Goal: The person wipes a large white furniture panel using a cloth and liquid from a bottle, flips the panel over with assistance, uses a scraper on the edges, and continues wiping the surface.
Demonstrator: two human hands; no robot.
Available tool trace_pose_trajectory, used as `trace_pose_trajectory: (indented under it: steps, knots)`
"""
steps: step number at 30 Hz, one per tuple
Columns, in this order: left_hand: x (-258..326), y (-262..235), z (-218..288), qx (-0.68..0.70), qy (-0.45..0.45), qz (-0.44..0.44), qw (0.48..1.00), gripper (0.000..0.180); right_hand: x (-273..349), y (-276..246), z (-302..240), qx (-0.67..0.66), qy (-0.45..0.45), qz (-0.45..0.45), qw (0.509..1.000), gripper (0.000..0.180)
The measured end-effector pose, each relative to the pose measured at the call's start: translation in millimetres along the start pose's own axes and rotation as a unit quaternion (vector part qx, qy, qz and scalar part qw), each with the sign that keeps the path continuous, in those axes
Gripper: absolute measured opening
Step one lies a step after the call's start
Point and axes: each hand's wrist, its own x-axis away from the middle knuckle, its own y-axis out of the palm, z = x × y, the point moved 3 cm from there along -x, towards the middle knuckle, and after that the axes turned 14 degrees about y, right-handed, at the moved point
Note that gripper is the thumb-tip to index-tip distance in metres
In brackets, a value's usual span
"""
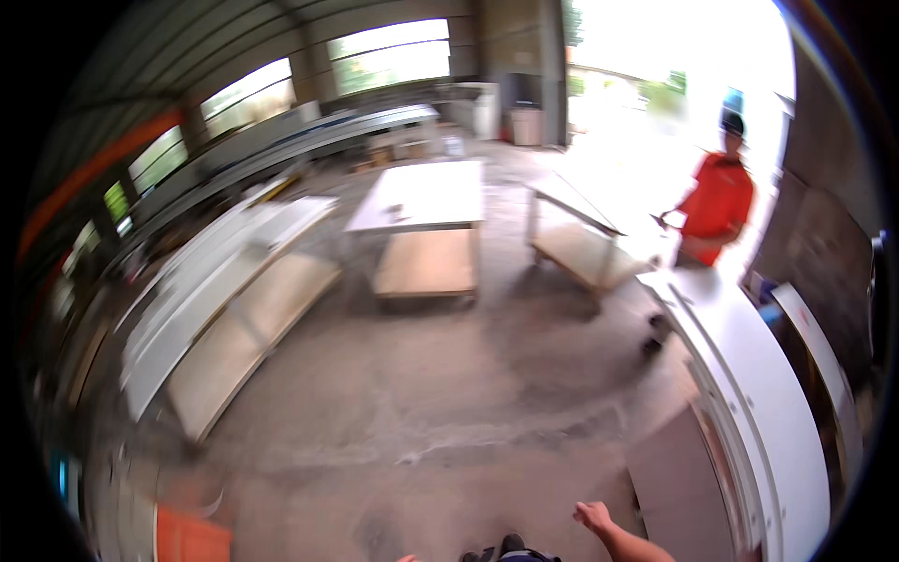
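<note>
My right hand [592, 515] hangs in the air over the floor, its fingers curled in with nothing showing in them. It is nearest to the long white panels [749, 403] on the right and touches nothing. Of my left hand [406, 558], only a sliver shows at the lower edge, so its fingers are hidden. Both of my dark shoes [511, 543] stand on the concrete floor between the hands.
A white-topped table [426, 192] with a wooden lower shelf stands ahead. To its left are long white boards [211, 300] on a stand, to its right a trolley [581, 248]. A person in an orange shirt [719, 201] stands by the bright doorway. An orange box [192, 536] sits lower left.
</note>
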Motion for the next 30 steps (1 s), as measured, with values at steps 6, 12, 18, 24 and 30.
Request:
trace_pose_trajectory:
  steps: [6, 12, 18, 24, 30]
  knots:
    - [-62.4, -102.5, 134.5, 0.144, 0.22, 0.066, 0.962, 0.033, 17.6, 3.5, 0.5, 0.124, 0.039, 0.041, 0.991, 0.042]
    - [32.2, -205.3, 381.7, -0.095, 0.534, 0.089, 0.836, 0.04, 47.6, 1.2, 38.2, 0.134, 0.069, 0.035, 0.988, 0.042]
    - [68.7, -196.0, 390.4, -0.158, 0.522, 0.034, 0.838, 0.039, 50.3, -13.0, 82.3, 0.063, 0.068, 0.087, 0.992, 0.04]
    - [19.6, -105.7, 298.3, -0.109, 0.399, -0.108, 0.904, 0.037, 70.6, -8.7, 79.5, -0.002, 0.093, 0.074, 0.993, 0.04]
    - [-7.1, -30.3, 250.0, -0.095, 0.398, -0.2, 0.89, 0.035, 67.9, -29.6, 123.2, -0.074, 0.125, 0.063, 0.987, 0.038]
